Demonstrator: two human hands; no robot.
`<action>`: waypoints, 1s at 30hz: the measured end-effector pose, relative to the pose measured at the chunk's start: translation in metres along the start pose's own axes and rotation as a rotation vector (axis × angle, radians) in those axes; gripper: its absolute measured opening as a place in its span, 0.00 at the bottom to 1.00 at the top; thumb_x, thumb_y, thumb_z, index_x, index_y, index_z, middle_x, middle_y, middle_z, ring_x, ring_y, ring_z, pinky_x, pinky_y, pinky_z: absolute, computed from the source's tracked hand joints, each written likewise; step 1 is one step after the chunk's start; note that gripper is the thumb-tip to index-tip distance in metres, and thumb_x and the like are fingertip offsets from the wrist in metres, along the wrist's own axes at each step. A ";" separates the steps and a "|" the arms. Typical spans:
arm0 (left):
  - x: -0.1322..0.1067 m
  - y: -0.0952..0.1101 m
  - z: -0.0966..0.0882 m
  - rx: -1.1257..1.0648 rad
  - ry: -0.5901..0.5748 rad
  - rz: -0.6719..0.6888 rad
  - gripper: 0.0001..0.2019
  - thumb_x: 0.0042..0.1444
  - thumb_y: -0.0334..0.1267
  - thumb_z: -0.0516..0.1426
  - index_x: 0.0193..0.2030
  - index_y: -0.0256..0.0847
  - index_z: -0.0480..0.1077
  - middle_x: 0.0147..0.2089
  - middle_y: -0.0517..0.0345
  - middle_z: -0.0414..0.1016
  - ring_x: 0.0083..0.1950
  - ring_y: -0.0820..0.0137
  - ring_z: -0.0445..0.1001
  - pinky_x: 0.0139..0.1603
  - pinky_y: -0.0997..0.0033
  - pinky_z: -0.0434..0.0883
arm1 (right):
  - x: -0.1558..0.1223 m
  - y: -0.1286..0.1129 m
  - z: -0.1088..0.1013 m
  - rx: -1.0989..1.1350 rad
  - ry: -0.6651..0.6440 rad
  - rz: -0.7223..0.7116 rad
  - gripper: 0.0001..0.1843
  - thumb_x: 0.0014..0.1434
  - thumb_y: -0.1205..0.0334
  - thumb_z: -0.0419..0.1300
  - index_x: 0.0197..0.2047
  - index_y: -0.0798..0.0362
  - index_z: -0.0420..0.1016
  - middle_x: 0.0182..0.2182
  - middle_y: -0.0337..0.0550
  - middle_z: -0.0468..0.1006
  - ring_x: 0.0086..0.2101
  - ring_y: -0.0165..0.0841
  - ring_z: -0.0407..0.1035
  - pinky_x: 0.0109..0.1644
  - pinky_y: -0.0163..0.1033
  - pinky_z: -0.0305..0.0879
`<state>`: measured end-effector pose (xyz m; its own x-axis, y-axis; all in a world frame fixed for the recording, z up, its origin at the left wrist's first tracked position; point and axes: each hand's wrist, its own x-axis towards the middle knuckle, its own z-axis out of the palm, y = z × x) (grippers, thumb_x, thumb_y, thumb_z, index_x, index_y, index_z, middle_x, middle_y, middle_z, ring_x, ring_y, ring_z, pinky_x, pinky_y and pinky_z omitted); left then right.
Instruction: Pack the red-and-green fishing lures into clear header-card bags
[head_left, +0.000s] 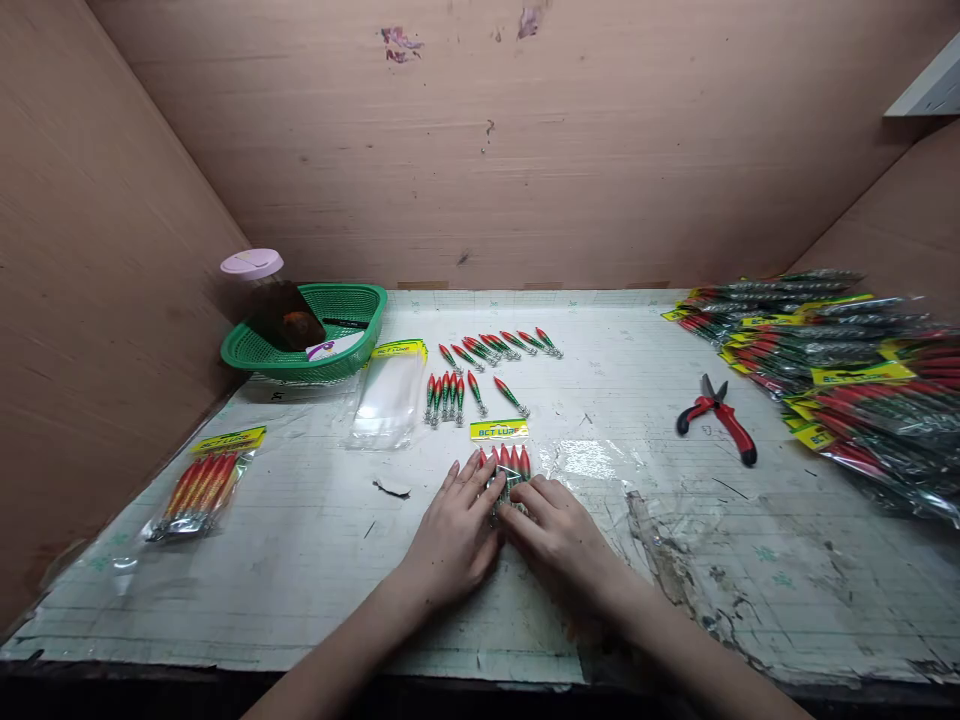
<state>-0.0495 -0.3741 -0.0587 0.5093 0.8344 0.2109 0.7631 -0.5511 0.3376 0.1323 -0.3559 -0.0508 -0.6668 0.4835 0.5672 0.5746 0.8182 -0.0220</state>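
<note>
In the middle of the table lies a clear bag of squid jigs, red at the top, under a yellow header card marked "BCT LURE". My left hand rests over its left and lower part, with long fingers across the plastic and the lower edge gripped. From the right, my right hand pinches the lower end with curled fingers. Both hands cover the bag's bottom, so the thumbs and the hooks are mostly hidden. Just beyond the bag, loose red and green squid jigs lie in two rows.
A stack of clear bags lies left of the jigs, near a green basket holding a pink-lidded jar. A packed bag of orange jigs lies far left. Red-handled pliers and heaped filled bags occupy the right.
</note>
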 end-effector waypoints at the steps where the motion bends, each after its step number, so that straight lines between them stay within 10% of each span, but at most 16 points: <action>1: 0.003 -0.001 -0.001 0.010 -0.007 0.009 0.30 0.52 0.28 0.52 0.64 0.37 0.55 0.67 0.42 0.56 0.70 0.54 0.47 0.65 0.42 0.55 | 0.003 -0.001 0.003 -0.025 0.012 -0.019 0.12 0.62 0.72 0.49 0.34 0.57 0.72 0.31 0.47 0.72 0.32 0.35 0.62 0.34 0.39 0.61; 30: 0.008 -0.006 -0.008 0.007 0.004 0.059 0.30 0.46 0.27 0.51 0.60 0.34 0.60 0.63 0.40 0.63 0.68 0.56 0.54 0.65 0.45 0.56 | 0.010 0.004 0.007 0.002 -0.031 -0.044 0.10 0.61 0.71 0.48 0.33 0.56 0.70 0.32 0.47 0.72 0.33 0.35 0.60 0.37 0.40 0.61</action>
<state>-0.0535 -0.3642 -0.0518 0.5521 0.8004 0.2338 0.7346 -0.5995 0.3177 0.1245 -0.3457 -0.0514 -0.7060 0.4565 0.5415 0.5436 0.8393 0.0011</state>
